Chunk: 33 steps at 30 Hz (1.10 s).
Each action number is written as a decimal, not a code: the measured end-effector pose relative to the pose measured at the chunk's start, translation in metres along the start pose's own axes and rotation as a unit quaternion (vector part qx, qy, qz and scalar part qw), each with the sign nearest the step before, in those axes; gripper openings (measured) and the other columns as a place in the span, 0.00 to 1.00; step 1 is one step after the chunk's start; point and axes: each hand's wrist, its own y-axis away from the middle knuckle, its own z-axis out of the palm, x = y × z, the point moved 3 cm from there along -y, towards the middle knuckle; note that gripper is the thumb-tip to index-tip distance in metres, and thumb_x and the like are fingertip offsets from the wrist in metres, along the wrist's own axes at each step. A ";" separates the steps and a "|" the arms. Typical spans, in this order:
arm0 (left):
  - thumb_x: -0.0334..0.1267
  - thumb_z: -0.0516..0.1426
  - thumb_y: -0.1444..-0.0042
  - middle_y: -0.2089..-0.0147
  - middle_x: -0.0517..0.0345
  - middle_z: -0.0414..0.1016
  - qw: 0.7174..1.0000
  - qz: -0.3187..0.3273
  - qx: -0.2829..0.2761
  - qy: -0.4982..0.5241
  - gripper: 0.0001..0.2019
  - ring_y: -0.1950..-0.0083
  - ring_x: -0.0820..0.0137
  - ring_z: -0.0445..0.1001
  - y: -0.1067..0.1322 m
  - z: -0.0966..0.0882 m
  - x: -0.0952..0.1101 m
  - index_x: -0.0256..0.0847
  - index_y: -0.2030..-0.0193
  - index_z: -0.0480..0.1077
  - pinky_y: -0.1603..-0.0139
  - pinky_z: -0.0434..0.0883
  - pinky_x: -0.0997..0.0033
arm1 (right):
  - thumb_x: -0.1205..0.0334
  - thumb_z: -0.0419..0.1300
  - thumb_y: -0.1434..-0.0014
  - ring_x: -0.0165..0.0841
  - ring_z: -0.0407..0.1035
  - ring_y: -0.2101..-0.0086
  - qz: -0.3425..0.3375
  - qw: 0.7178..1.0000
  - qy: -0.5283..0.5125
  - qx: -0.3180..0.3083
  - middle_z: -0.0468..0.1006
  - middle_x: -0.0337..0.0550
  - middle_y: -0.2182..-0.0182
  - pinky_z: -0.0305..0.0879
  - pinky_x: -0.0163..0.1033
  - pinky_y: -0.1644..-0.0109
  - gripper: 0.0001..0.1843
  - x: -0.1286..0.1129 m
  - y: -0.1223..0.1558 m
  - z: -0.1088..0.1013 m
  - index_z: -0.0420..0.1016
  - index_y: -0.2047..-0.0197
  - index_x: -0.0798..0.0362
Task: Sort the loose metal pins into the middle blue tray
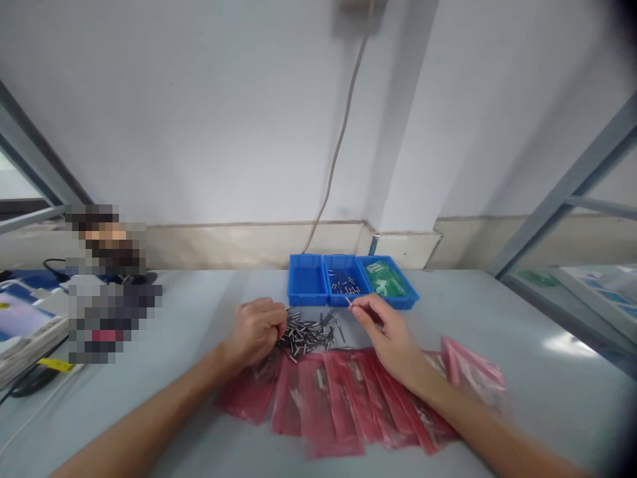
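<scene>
My left hand [255,326] is curled closed at the left edge of a loose pile of short metal pins [303,335]; whatever its fingers may hold is hidden. Between the thumb and index finger of my right hand [383,325] is a small thin metal pin [349,302], just in front of the blue bins. Several pink plastic bags [331,405] lie overlapping in a row before the pile, some with small pieces visible inside. My right wrist and forearm pass over the bags on the right.
Three blue bins stand side by side: a left bin [307,297], a middle bin [334,264] with metal pins inside, and a right bin [412,302] holding green bags [385,279]. Cables and a power strip [37,335] lie at the left. Another person [109,292] shows there, blurred out.
</scene>
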 end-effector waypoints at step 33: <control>0.18 0.47 0.38 0.74 0.59 0.67 0.988 0.148 0.033 0.031 0.18 0.70 0.68 0.63 -0.006 -0.001 0.004 0.42 0.75 0.63 0.64 0.61 0.67 | 0.50 0.54 0.22 0.41 0.72 0.58 0.009 1.000 0.000 -0.006 0.80 0.42 0.59 0.64 0.42 0.58 0.14 -0.001 0.001 0.000 0.75 0.56 0.47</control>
